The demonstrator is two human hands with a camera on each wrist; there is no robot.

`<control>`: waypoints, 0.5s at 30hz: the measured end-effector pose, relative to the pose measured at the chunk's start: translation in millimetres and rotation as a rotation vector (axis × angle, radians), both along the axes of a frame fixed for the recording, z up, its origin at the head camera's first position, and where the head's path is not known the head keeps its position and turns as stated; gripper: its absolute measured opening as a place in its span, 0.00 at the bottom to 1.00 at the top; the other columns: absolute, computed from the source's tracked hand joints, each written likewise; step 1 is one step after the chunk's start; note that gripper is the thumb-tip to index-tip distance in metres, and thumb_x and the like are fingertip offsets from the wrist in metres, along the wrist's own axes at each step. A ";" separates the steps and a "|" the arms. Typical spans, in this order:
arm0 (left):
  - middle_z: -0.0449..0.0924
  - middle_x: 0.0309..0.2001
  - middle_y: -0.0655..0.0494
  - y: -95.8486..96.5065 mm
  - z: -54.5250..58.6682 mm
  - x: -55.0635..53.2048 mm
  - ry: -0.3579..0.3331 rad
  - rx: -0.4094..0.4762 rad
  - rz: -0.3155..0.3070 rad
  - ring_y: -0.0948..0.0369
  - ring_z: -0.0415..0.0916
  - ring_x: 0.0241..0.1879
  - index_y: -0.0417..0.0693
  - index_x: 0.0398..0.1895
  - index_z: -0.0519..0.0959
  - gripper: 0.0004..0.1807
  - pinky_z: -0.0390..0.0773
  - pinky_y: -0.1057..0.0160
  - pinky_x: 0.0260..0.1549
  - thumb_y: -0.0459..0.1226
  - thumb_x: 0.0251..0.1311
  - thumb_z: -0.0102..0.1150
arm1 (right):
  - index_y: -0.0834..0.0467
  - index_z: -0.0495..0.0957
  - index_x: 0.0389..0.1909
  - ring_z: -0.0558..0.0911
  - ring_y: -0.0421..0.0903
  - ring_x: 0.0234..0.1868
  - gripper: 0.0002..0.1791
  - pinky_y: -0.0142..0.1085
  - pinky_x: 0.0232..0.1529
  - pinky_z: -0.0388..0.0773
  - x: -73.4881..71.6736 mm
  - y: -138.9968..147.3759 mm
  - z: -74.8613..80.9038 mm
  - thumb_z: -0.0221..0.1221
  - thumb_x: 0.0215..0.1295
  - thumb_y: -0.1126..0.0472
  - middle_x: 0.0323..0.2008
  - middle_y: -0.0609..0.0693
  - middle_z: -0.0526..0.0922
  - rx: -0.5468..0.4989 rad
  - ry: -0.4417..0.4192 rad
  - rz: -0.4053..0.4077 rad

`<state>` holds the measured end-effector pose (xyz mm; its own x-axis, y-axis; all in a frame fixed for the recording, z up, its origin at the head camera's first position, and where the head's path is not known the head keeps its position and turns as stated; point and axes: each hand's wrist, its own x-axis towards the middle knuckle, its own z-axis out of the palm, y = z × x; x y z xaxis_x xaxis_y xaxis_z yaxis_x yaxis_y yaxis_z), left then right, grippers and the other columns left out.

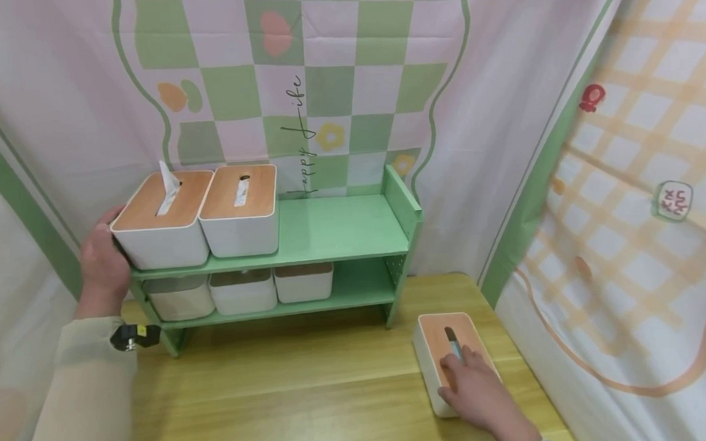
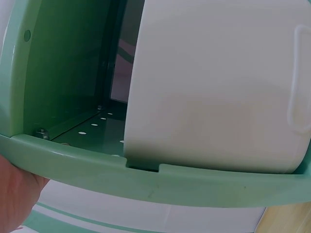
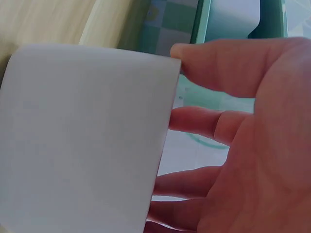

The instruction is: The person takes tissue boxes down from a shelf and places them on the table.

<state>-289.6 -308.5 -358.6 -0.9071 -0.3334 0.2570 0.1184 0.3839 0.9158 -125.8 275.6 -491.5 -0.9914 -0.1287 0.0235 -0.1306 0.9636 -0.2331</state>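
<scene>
Tissue box [image 1: 428, 366] with white walls and wood-look lid [image 1: 436, 339], on wood-grained table [image 1: 314, 396] at right, apart from green shelf [image 1: 341, 228]. Slot showing a strip of pale blue inside. Right grip [image 1: 478, 394] loosely spread over box, fingers on lid about slot, thumb at near left corner; touching rather than clamped round anything. Judging by looks, likely light, stiff and hard to harm, though smooth enough to slide under dry fingertips. Lid perhaps loose, so best held low across both long walls, not by lid alone. Left grip [image 1: 103, 260] at left end of shelf, next to outer tissue box [image 1: 163, 247]; fingers mostly hidden, so no telling whether closed round anything. On upper tier, that box with tissue [image 1: 168, 180] poking up, and right beside it second tissue box [image 1: 240, 236], both at left. On lower tier, three pale containers [image 1: 304, 286] in a row, upper board close above. In the way from box's side: raised right end panel [image 1: 402, 198] of upper tier. Behind shelf, checked cloth [image 1: 326, 42]; at right, another hanging [image 1: 629, 232] close beside table.
</scene>
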 end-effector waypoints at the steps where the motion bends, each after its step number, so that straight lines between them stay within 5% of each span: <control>1: 0.56 0.76 0.55 0.0 0.1 0.3 -0.001 0.002 0.000 0.50 0.54 0.72 0.74 0.76 0.59 0.32 0.53 0.46 0.69 0.55 0.74 0.13 | 0.60 0.75 0.56 0.61 0.81 0.63 0.26 0.70 0.60 0.59 -0.3 1.3 0.4 0.67 0.60 0.53 0.62 0.82 0.63 -0.002 0.000 -0.002; 8: 0.56 0.76 0.55 -0.2 1.0 1.5 0.001 -0.001 -0.001 0.49 0.54 0.72 0.73 0.76 0.59 0.32 0.52 0.45 0.69 0.55 0.74 0.14 | 0.63 0.75 0.55 0.62 0.80 0.62 0.23 0.68 0.58 0.64 -4.5 14.1 -0.1 0.67 0.61 0.59 0.61 0.83 0.63 -0.015 0.029 0.004; 15: 0.55 0.76 0.56 0.5 1.7 1.3 -0.008 -0.004 0.004 0.50 0.54 0.73 0.73 0.77 0.58 0.33 0.53 0.45 0.69 0.55 0.74 0.13 | 0.66 0.74 0.53 0.75 0.69 0.50 0.22 0.59 0.44 0.79 -14.1 29.4 -2.3 0.66 0.59 0.65 0.48 0.68 0.71 -0.018 0.042 0.008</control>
<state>-288.3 -308.0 -357.0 -0.9075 -0.3363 0.2517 0.1098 0.3885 0.9149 -139.9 305.0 -493.8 -0.9884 -0.1362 0.0672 -0.1486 0.9582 -0.2443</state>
